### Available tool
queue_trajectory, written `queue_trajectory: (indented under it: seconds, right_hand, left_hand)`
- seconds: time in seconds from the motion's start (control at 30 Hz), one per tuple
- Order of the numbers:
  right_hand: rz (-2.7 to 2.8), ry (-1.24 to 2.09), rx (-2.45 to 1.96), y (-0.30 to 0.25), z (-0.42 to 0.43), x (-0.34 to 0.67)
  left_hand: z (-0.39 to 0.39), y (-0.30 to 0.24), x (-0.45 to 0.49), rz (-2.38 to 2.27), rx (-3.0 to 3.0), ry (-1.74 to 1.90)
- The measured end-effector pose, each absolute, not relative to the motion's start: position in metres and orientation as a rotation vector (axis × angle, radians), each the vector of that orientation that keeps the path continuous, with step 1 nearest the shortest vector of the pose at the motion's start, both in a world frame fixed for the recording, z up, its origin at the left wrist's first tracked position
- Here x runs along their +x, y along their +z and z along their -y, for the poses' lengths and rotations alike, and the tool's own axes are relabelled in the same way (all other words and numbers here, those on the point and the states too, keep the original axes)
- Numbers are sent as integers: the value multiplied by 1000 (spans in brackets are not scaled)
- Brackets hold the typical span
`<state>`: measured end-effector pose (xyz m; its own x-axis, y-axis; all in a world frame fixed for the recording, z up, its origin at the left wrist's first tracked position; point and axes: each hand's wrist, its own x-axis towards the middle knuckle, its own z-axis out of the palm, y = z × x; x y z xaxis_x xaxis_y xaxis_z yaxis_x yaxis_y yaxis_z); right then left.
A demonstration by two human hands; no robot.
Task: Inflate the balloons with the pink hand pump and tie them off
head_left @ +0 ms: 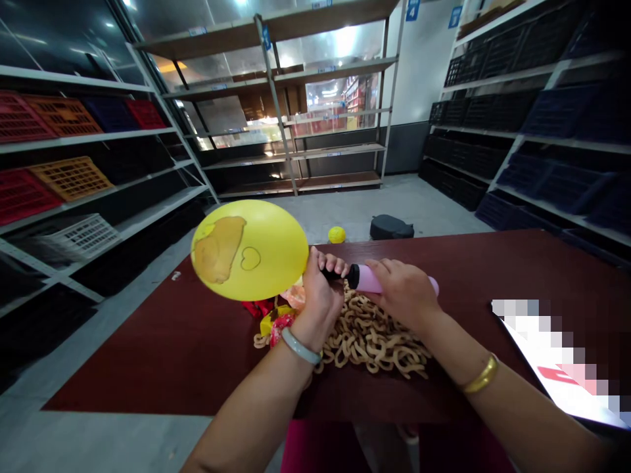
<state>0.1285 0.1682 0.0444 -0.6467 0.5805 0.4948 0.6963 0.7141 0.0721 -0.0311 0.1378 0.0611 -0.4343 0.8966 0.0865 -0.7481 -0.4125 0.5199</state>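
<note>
Balloon (276, 230) sits at ten o'clock against our left grip (323, 282), which clasps the pump (369, 278) by its black end; our right grip (407, 289) wraps its pink barrel. Loops (369, 338) crowd the counter (148, 355) at six, scraps (282, 321) at seven, part-hidden by our left wrist (313, 325); ball (336, 234) twelve, screen (566, 364) four.

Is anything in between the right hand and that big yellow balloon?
Yes. The left hand and the black front end of the pink pump it grips are between the right hand and the yellow balloon.
</note>
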Motion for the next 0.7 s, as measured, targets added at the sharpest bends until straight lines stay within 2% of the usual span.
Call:
queue_trajectory:
  seconds: [0.47, 0.6, 0.7]
  right_hand:
    - [2521, -257, -944, 44, -171, 128]
    - [2486, -290, -1133, 38, -192, 145]
    - [2438, -271, -1395, 31, -209, 158]
  left_hand:
    - [-138, 62, -51, -662, 488, 1985]
    - [-142, 65, -79, -716, 451, 2156]
    - [-145, 63, -94, -720, 403, 2136]
